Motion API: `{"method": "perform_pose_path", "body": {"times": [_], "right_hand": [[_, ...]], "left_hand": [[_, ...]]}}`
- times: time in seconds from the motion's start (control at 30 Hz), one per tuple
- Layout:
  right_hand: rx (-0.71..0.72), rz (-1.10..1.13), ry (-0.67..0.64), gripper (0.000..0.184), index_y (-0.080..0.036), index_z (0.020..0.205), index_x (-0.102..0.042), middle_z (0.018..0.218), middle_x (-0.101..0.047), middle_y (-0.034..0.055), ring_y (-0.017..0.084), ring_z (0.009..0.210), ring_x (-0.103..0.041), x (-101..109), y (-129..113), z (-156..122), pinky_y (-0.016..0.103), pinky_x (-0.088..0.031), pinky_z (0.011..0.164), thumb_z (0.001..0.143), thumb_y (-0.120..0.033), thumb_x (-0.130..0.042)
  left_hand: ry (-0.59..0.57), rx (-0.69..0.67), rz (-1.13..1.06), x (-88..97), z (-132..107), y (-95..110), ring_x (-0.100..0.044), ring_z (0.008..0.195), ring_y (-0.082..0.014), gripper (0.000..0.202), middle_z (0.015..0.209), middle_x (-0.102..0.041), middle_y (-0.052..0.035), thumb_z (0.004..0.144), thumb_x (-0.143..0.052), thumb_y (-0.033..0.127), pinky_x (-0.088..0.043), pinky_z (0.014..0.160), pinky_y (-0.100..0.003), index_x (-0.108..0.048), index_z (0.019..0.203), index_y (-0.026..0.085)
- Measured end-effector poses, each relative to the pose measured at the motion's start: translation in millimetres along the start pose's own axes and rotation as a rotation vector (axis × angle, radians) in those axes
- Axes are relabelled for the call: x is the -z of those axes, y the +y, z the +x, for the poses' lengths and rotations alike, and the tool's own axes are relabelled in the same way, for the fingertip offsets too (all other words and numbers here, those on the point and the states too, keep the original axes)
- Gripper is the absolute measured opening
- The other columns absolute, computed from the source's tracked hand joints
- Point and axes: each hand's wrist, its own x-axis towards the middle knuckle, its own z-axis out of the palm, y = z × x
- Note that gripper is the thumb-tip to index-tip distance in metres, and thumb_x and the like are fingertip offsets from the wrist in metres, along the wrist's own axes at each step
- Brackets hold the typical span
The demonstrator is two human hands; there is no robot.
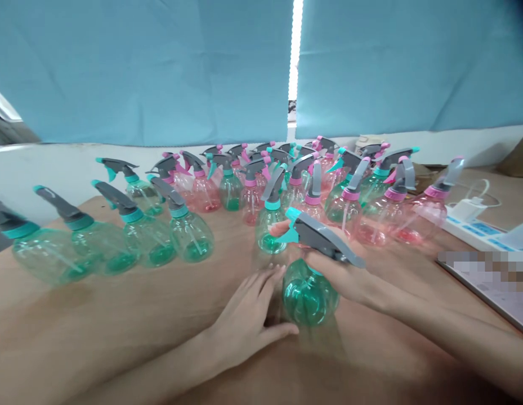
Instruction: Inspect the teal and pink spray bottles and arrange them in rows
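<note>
Here, the right hand (349, 275) clasps the neck of a green plastic spray bottle (309, 295), tilted just beside the left hand (248, 315), which lies open and flat. Likely empty: light, smooth, thin-walled; the neck offers the surest hold.

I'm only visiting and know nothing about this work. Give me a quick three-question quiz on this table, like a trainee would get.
1. True or false: the right hand holds a pink bottle.
2. What colour is the left row of bottles? A pink, B green, C yellow.
3. Fill in: the left hand lies open on the ____, beside the held bottle.

Key
1. False: its grip is shut on the green bottle.
2. B.
3. table.
</note>
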Motion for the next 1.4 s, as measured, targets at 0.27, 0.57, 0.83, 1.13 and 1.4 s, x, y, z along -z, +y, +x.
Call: {"method": "perform_pose_path", "body": {"times": [0.27,0.57,0.83,1.13,1.4], "right_hand": [[0.052,0.029,-0.03,0.019,-0.022,0.06,-0.036,0.056,-0.033,-0.0078,0.008,0.046,-0.029,2.2,-1.9,6.0,0.022,-0.027,0.041,0.067,-0.007,-0.043],[0.038,-0.007,0.024,0.017,-0.023,0.059,-0.037,0.056,-0.028,-0.0065,0.009,0.049,-0.031,4.1,-1.7,3.4,0.02,-0.028,0.042,0.066,-0.01,-0.046],[-0.008,0.056,-0.003,0.017,-0.022,0.057,-0.037,0.053,-0.033,-0.0071,0.007,0.045,-0.03,4.0,-5.4,1.0,0.02,-0.029,0.041,0.067,-0.01,-0.044],[0.054,-0.016,0.026,0.02,-0.022,0.062,-0.036,0.06,-0.036,-0.0067,0.009,0.05,-0.032,7.8,-7.7,-0.5,0.023,-0.03,0.045,0.069,-0.005,-0.044],[0.007,-0.026,0.042,0.017,-0.023,0.065,-0.042,0.066,-0.05,-0.0049,0.009,0.05,-0.038,4.3,1.4,-3.5,0.022,-0.037,0.046,0.072,-0.008,-0.048]], "left_hand": [[-0.08,0.016,0.295,1.6,-1.2,3.8,-0.033,0.139,-0.033,0.07,0.151,-0.036,-0.0195,0.093,-0.05,0.056,-0.031,0.111,-0.054,-0.038,0.142,0.009],[-0.063,-0.028,0.35,1.4,0.1,1.4,-0.037,0.137,-0.0336,0.065,0.148,-0.04,-0.019,0.094,-0.05,0.053,-0.038,0.107,-0.052,-0.041,0.141,0.009],[-0.06,-0.051,0.366,2.3,2.1,0.8,-0.038,0.136,-0.033,0.062,0.147,-0.042,-0.0185,0.095,-0.05,0.049,-0.038,0.107,-0.053,-0.041,0.141,0.009],[-0.076,-0.046,0.373,2.0,2.3,0.2,-0.038,0.136,-0.0329,0.062,0.148,-0.041,-0.0193,0.095,-0.051,0.047,-0.037,0.107,-0.053,-0.04,0.142,0.008],[-0.072,-0.036,0.36,2.1,1.7,2.6,-0.038,0.136,-0.0329,0.063,0.147,-0.042,-0.019,0.094,-0.051,0.049,-0.037,0.108,-0.051,-0.042,0.14,0.006]]}}
